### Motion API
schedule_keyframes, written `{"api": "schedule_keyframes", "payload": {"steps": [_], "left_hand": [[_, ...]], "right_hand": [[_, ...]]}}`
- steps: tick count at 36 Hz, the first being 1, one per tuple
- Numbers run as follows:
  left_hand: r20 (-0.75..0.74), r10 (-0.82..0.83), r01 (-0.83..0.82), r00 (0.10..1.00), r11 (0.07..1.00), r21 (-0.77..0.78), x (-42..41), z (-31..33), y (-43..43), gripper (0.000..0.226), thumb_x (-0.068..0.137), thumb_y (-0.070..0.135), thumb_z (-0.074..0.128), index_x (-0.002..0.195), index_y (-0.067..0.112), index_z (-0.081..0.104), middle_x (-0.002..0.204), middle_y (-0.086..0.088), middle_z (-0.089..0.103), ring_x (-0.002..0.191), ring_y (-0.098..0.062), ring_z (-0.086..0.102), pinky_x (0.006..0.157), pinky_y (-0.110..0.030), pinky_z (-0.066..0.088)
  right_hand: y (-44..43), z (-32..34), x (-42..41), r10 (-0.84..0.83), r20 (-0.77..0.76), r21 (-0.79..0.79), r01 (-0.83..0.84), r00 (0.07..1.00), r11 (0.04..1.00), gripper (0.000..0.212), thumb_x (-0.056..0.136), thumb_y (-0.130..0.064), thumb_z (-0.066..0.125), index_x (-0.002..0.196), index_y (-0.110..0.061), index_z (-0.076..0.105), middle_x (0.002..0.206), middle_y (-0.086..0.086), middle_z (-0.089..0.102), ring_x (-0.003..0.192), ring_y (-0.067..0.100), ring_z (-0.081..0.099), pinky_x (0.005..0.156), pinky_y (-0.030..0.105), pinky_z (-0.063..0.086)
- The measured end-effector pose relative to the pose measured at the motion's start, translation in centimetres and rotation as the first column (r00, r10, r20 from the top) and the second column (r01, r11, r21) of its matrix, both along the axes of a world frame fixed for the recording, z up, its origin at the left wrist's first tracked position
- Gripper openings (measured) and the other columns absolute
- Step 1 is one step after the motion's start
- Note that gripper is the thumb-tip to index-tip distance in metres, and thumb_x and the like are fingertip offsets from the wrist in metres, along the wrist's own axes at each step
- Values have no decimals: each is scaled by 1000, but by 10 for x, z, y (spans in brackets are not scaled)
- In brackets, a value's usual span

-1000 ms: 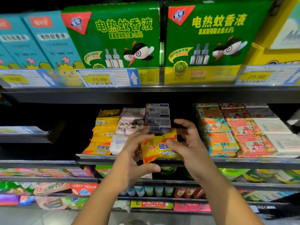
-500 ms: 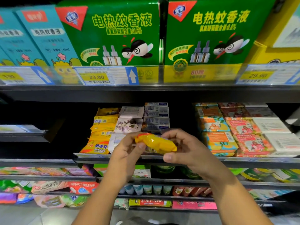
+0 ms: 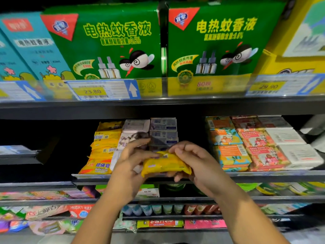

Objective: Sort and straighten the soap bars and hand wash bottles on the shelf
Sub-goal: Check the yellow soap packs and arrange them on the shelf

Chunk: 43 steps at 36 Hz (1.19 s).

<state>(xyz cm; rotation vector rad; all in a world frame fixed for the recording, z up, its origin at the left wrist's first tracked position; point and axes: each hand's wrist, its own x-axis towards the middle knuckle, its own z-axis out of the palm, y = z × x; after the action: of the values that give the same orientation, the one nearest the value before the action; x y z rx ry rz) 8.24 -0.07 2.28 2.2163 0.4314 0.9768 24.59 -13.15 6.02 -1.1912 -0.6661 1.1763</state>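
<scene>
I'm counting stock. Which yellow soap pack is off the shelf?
The yellow soap pack gripped between the left hand and right hand, before the shelf edge; the other yellow packs lie stacked behind it.

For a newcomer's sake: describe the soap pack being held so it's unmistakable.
Below the two green boxes sits the soap shelf. In front of its middle, the left hand and right hand grip one yellow pack. Unlike the yellow packs stacked at left, it is off the shelf.
</scene>
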Motion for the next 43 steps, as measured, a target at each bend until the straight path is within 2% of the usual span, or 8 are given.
{"api": "schedule_keyframes", "payload": {"steps": [4, 6, 14, 27, 32, 36, 39, 43], "left_hand": [[-3, 62, -61, 998, 956, -288, -3, 11, 2, 43, 64, 54, 79, 104, 60, 64, 112, 24, 63, 111, -3, 61, 90, -18, 48], [32, 58, -38, 998, 895, -444, -1, 16, -1, 40, 63, 47, 88, 95, 60, 66, 99, 21, 70, 95, -3, 67, 81, -18, 51], [-32, 88, -91, 996, 823, -561, 11, 32, -3, 41, 70, 26, 91, 102, 29, 64, 82, 21, 73, 78, 2, 67, 68, -10, 48], [-66, 0, -40, 998, 802, -596, 22, 45, 12, 40, 63, 41, 91, 95, 29, 71, 91, 2, 75, 85, -17, 72, 73, -38, 60], [-110, -28, -46, 994, 787, -616, 8, 52, 20, 54, 62, 30, 90, 108, 29, 61, 89, 15, 73, 82, -8, 69, 77, -34, 52], [-255, -122, -33, 959, 849, -527, -4, 61, 15, 48, 72, 34, 85, 108, 38, 54, 99, 40, 62, 92, 12, 61, 76, -13, 49], [-317, -125, -50, 940, 869, -493, -12, 58, 13, 43, 73, 26, 88, 100, 35, 56, 90, 26, 69, 91, 18, 58, 73, -6, 44], [-346, -98, -71, 933, 893, -444, -29, 51, 19, 53, 70, 25, 91, 103, 42, 54, 103, 21, 63, 100, 16, 55, 78, -8, 45]], "right_hand": [[-5, -1, 15, 128, 154, 11, -131, 980, 991, 42, 81, -46, 73, 119, -30, 68, 121, 9, 67, 109, 27, 68, 91, 40, 56], [-8, 1, 23, 205, 244, -15, -208, 948, 978, 69, 68, -54, 84, 129, -30, 62, 129, 2, 64, 121, 23, 62, 100, 38, 53], [7, 8, 16, 33, 650, -82, 27, 759, 996, 44, 77, -32, 86, 95, -63, 61, 101, -32, 66, 92, -4, 65, 78, 14, 50], [17, 6, 8, -44, 591, -101, 128, 805, 987, 54, 65, -36, 91, 107, -45, 59, 98, -24, 73, 89, -2, 69, 75, 16, 52], [9, 9, 13, -214, 476, 37, 224, 853, 974, 69, 56, -36, 89, 118, -25, 62, 106, -1, 75, 99, 17, 71, 80, 31, 55], [13, 14, 1, -266, 483, 88, 256, 834, 963, 55, 58, -41, 86, 109, -44, 65, 99, -8, 74, 94, 12, 69, 77, 26, 55], [18, 9, -15, -217, 542, 50, 227, 812, 973, 52, 64, -40, 91, 109, -41, 64, 102, -7, 72, 99, 15, 68, 86, 38, 57], [20, 7, -35, -180, 518, 21, 198, 836, 980, 52, 72, -12, 90, 113, -28, 62, 99, -14, 71, 92, 5, 68, 76, 19, 52]]}}
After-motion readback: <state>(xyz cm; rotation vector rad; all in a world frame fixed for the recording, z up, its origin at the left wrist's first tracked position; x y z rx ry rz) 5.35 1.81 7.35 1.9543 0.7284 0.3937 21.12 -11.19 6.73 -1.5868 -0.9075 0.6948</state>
